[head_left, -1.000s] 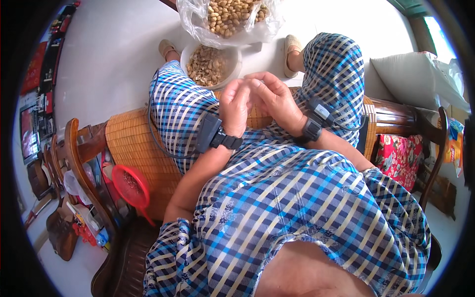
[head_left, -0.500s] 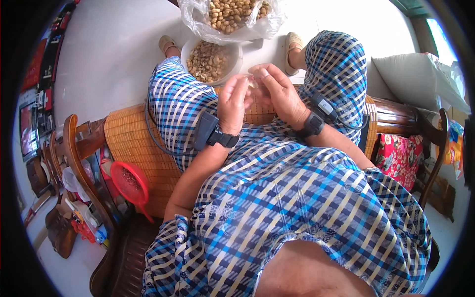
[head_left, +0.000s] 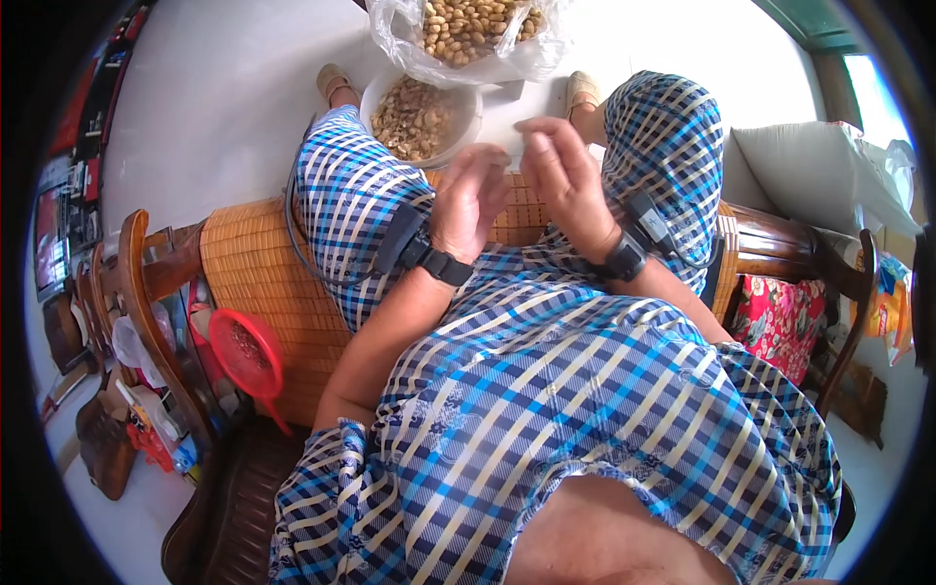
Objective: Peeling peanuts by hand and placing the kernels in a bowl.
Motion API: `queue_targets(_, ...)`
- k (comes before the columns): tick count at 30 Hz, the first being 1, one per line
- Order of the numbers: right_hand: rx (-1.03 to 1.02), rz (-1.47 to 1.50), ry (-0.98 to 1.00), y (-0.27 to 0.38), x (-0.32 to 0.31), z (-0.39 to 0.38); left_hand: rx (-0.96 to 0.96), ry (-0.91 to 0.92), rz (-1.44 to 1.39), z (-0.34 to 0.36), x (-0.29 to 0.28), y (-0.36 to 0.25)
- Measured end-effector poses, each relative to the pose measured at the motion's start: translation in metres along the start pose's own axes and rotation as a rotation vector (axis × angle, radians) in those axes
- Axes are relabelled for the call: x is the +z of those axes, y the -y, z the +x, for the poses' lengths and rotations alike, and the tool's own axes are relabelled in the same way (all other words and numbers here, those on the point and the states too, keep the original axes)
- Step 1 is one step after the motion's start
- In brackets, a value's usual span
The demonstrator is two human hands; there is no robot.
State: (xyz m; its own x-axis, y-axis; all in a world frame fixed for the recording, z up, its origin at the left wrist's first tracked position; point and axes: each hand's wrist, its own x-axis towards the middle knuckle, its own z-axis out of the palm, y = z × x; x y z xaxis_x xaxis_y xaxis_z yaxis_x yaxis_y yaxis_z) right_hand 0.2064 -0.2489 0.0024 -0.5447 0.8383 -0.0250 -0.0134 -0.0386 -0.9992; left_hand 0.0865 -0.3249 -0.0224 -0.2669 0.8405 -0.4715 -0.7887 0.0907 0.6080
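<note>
My left hand (head_left: 469, 202) and my right hand (head_left: 573, 190) are held up over my lap, a small gap between them. The left fingers are curled together, and whatever lies inside them is hidden. On the right, thumb and forefinger are drawn close in a loose pinch; I cannot make out anything between them. Just beyond my hands, a pale round basin (head_left: 470, 132) on the floor holds peanut shells (head_left: 409, 119). Behind it, a clear plastic bag (head_left: 395, 44) is open, full of unshelled peanuts (head_left: 468, 29).
I sit on a wooden bench with a woven bamboo mat (head_left: 253, 263). A red plastic strainer (head_left: 244, 353) with small reddish bits in it is at my left. Right of me are a red floral cloth (head_left: 780, 322) and a large white sack (head_left: 799, 166).
My hands have moved apart from each other. The pale bit of shell seen between my fingertips earlier is no longer visible. The view has shifted slightly.
</note>
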Motion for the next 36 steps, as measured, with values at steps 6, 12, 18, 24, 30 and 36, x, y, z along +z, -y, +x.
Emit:
queue_targets(6, 0.007, -0.016, 0.051, 0.007, 0.008, -0.005, -0.113, 0.164, -0.122, 0.005, -0.004, 0.005)
queue_targets(12, 0.267, 0.203, 0.074, -0.002, 0.003, -0.009, -0.134, 0.169, -0.257, -0.001, -0.01, 0.006)
queue_targets(18, -0.03, -0.182, 0.081, -0.006, -0.004, -0.006, -0.093, 0.173, -0.059, -0.008, 0.01, -0.005)
queue_targets(24, -0.307, -0.532, 0.086, 0.002, -0.002, -0.002, -0.178, 0.143, -0.206, 0.002, -0.003, -0.001)
queue_targets(30, -0.21, -0.487, -0.059, 0.002, 0.001, 0.003, -0.2, 0.068, -0.149, -0.002, -0.006, -0.003)
queue_targets(36, -0.366, -0.45, 0.091, 0.008, 0.033, 0.07, -0.219, 0.081, -0.212, 0.012, -0.028, 0.01)
